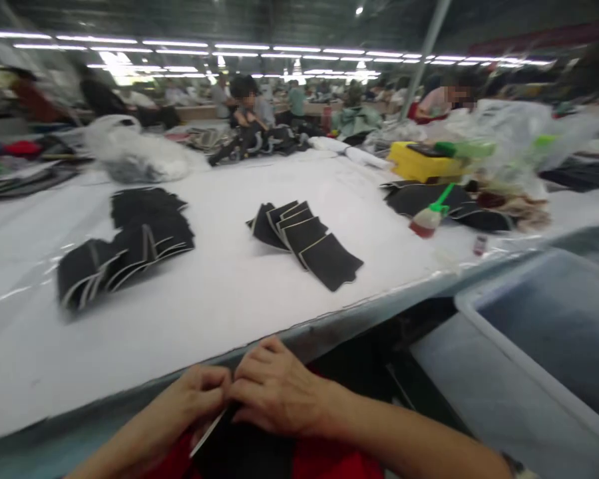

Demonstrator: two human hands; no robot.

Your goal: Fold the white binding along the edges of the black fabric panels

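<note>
Black panel (254,449) in both curled hands (202,396) (279,391)

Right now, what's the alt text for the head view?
A left hand and right hand hold a flat black piece with a pale edge before a white-covered worktable. On it lie a pile of black pieces, a fanned black stack and, farther right, a green-nozzled bottle of red liquid.

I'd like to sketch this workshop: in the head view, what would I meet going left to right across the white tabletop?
Heaped black pieces → fanned black pieces → green-nozzled squeeze bottle → small reddish item, too blurred to name.
</note>
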